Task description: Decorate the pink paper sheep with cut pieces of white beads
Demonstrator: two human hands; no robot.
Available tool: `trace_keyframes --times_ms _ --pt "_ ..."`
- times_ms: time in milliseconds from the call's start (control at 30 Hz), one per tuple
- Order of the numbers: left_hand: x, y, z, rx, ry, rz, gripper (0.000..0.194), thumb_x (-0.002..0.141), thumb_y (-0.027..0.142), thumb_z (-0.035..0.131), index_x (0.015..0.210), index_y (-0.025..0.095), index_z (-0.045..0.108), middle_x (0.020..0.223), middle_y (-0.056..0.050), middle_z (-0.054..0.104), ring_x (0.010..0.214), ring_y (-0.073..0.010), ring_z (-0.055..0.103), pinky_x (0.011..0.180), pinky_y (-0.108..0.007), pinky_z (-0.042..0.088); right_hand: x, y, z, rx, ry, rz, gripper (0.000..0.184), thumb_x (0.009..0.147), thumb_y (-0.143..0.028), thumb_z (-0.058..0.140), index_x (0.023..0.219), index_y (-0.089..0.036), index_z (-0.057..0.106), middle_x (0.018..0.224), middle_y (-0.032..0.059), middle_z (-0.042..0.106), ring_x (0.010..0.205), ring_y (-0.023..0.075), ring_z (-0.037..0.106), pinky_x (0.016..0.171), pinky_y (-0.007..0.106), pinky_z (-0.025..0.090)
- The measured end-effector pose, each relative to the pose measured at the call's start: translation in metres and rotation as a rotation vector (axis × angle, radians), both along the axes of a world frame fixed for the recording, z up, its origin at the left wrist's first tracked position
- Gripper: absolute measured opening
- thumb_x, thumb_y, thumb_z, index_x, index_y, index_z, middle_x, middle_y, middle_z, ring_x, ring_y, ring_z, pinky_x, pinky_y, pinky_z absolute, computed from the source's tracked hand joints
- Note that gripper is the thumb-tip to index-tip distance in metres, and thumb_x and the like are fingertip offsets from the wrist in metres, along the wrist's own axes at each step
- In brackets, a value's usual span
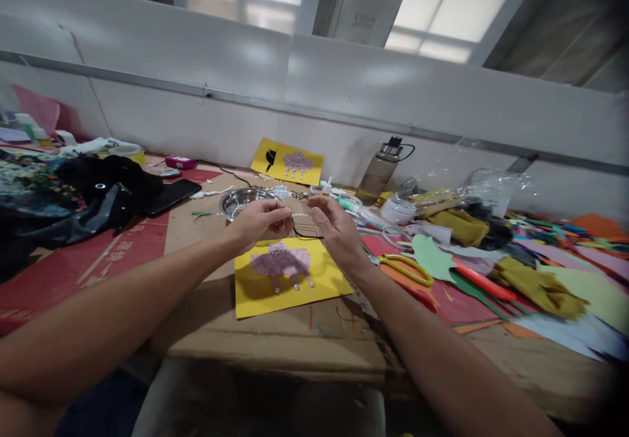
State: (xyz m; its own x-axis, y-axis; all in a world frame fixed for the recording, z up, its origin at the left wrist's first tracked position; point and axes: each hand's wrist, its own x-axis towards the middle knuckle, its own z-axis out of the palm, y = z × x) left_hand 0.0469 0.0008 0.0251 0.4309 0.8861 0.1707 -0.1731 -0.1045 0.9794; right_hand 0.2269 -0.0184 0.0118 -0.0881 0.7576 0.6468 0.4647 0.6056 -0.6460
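Bench (204, 316): room between near card (324, 270) and front edge, right side crowded. Cards: two, back card (280, 170) at back edge. Left hand (263, 222), right hand (339, 227): fingertips nearly together, pinching one bead strand (301, 214) by near card's far edge.

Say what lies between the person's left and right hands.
In the head view, a short strand of white beads spans the gap between the left hand and the right hand; a dark curved piece shows just below it.
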Motion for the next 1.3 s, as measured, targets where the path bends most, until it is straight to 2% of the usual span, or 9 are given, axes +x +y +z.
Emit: trace_keyframes --times_ms 133,233,500,700,833,967,1067,1200,1300 --pt "0.002 -0.003 -0.002 -0.122 -0.097 -0.011 0.020 0.072 0.027 0.069 0.065 0.012 0.058 0.063 -0.003 0.060 0.058 -0.0084 0.051 0.057 -0.023 0.035 -0.001 -0.003 0.002 0.260 -0.176 -0.278 0.013 0.082 -0.030 0.057 0.091 -0.020 0.057 0.093 0.0072 0.060 0.094 0.0239 0.052 0.087 0.042 0.039" --pt "0.004 -0.004 -0.006 -0.187 -0.152 -0.008 0.017 0.073 0.024 0.068 0.068 0.012 0.058 0.064 -0.003 0.060 0.057 -0.0084 0.051 0.054 -0.023 0.033 -0.005 -0.011 0.005 0.337 -0.291 -0.363 0.009 0.082 -0.028 0.058 0.086 -0.020 0.058 0.091 0.0066 0.060 0.094 0.0253 0.050 0.086 0.043 0.035" --pt "0.008 -0.006 -0.009 -0.277 -0.199 0.000 0.013 0.073 0.019 0.067 0.066 0.011 0.060 0.059 0.000 0.055 0.054 -0.0071 0.048 0.051 -0.022 0.033 -0.010 -0.014 0.004 0.238 -0.315 -0.220 0.004 0.084 -0.023 0.057 0.082 -0.020 0.059 0.080 0.0027 0.061 0.078 0.0197 0.054 0.075 0.036 0.039" --pt "0.008 -0.005 -0.010 -0.363 -0.234 0.007 0.010 0.073 0.018 0.067 0.070 0.010 0.063 0.062 -0.002 0.058 0.056 -0.0069 0.051 0.052 -0.020 0.036 -0.008 -0.013 0.003 0.328 -0.346 -0.219 0.014 0.080 -0.020 0.059 0.094 -0.019 0.060 0.099 0.0091 0.057 0.100 0.0248 0.049 0.089 0.041 0.039" --pt "0.008 -0.005 -0.009 -0.395 -0.254 0.012 0.009 0.075 0.017 0.064 0.069 0.010 0.062 0.061 -0.002 0.059 0.055 -0.0069 0.053 0.051 -0.019 0.038 -0.007 -0.012 0.003 0.337 -0.378 -0.233 0.021 0.079 -0.020 0.060 0.100 -0.020 0.059 0.104 0.0098 0.056 0.104 0.0261 0.048 0.094 0.044 0.037" --pt "0.006 -0.004 -0.004 -0.517 -0.300 0.007 0.010 0.076 0.012 0.058 0.066 0.011 0.061 0.059 -0.002 0.059 0.054 -0.0078 0.054 0.051 -0.019 0.040 0.000 -0.005 0.004 0.326 -0.318 -0.223 0.035 0.075 -0.019 0.062 0.109 -0.021 0.055 0.111 0.0100 0.058 0.112 0.0277 0.048 0.097 0.047 0.036" --pt "0.005 -0.004 0.000 -0.590 -0.338 0.001 0.012 0.075 0.011 0.055 0.063 0.011 0.059 0.057 -0.003 0.059 0.052 -0.0078 0.053 0.050 -0.020 0.040 0.005 0.000 0.003 0.278 -0.247 -0.146 0.032 0.076 -0.017 0.059 0.108 -0.022 0.057 0.108 0.0081 0.063 0.103 0.0247 0.056 0.092 0.043 0.043" --pt "0.005 -0.002 0.002 -0.619 -0.351 0.011 0.015 0.074 0.013 0.055 0.060 0.012 0.057 0.054 -0.002 0.057 0.049 -0.0075 0.051 0.048 -0.020 0.038 0.006 0.005 0.000 0.168 -0.089 -0.064 0.012 0.084 -0.027 0.056 0.093 -0.022 0.062 0.095 0.0046 0.067 0.086 0.0191 0.062 0.080 0.035 0.049" --pt "0.005 0.000 -0.001 -0.580 -0.280 0.017 0.013 0.075 0.014 0.055 0.062 0.012 0.056 0.056 -0.002 0.056 0.048 -0.0073 0.050 0.048 -0.021 0.036 0.006 0.006 -0.002 0.047 0.029 -0.016 0.014 0.082 -0.034 0.059 0.084 -0.021 0.064 0.083 0.0029 0.067 0.077 0.0170 0.062 0.073 0.032 0.049"
